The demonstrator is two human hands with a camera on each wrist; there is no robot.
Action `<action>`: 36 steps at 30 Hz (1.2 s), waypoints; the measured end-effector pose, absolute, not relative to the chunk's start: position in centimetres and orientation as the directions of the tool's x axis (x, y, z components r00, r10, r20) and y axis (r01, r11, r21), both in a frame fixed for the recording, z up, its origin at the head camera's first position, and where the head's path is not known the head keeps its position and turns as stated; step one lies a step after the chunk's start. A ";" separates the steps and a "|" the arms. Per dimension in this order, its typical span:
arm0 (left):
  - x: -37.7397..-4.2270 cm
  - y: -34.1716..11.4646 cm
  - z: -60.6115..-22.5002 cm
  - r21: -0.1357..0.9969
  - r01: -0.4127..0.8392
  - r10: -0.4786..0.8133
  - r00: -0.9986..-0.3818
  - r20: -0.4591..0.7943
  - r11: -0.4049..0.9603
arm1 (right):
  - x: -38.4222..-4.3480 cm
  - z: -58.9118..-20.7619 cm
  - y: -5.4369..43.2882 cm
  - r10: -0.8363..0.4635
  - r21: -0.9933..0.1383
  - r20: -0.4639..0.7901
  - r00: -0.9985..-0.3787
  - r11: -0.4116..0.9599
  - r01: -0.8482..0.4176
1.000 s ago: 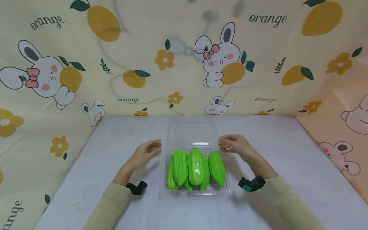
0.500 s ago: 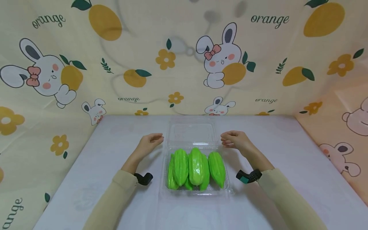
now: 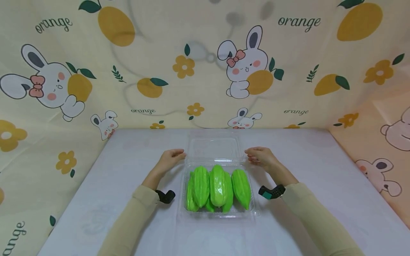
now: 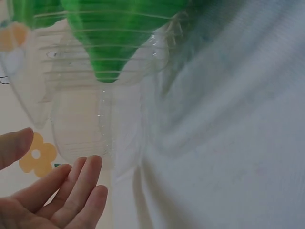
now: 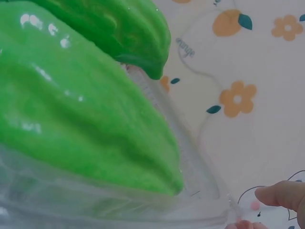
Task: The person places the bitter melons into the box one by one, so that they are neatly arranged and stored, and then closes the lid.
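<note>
A clear plastic clamshell box [image 3: 221,214] stands on the table with its lid [image 3: 214,146] folded back, away from the person. Several bright green, ridged, glossy fruits [image 3: 218,185] lie lengthwise in its base. My left hand [image 3: 171,159] is at the lid's left edge near the hinge, its fingertips right at the plastic. In the left wrist view the thumb stands apart from loosely bent fingers [image 4: 78,188]. At the lid's right side is my right hand [image 3: 261,157], fingers pointing inward. The right wrist view shows its thumb [image 5: 281,194] spread from a fingertip close to the box corner.
A white-covered table [image 3: 128,142] spreads around the box. Behind it hangs a cream cloth [image 3: 205,81] printed with rabbits and oranges, with more printed cloth at both sides. A black wrist camera [image 3: 166,196] sits on the left wrist, another [image 3: 272,192] on the right.
Both hands have moved slightly forward along the lid's sides, and the left has also come in to the right, closer to the lid's edge. The box and fruits stay put.
</note>
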State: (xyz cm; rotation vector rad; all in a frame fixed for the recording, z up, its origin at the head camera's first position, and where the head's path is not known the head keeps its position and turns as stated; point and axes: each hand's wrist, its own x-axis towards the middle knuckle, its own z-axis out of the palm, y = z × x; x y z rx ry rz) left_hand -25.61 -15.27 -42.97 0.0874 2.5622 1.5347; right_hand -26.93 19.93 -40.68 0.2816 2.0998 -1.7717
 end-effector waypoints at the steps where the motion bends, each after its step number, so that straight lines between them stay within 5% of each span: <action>1: -25.7 -15.2 -43.0 0.877 -0.035 0.128 -0.986 -0.109 0.479 | -27.0 -40.8 19.9 -0.085 -0.901 -0.413 -0.907 0.181 0.394; 36: -25.5 -14.5 -43.1 0.874 -0.024 0.146 -0.983 -0.108 0.485 | -26.6 -41.8 19.6 -0.143 -0.918 -0.376 -0.915 0.188 0.348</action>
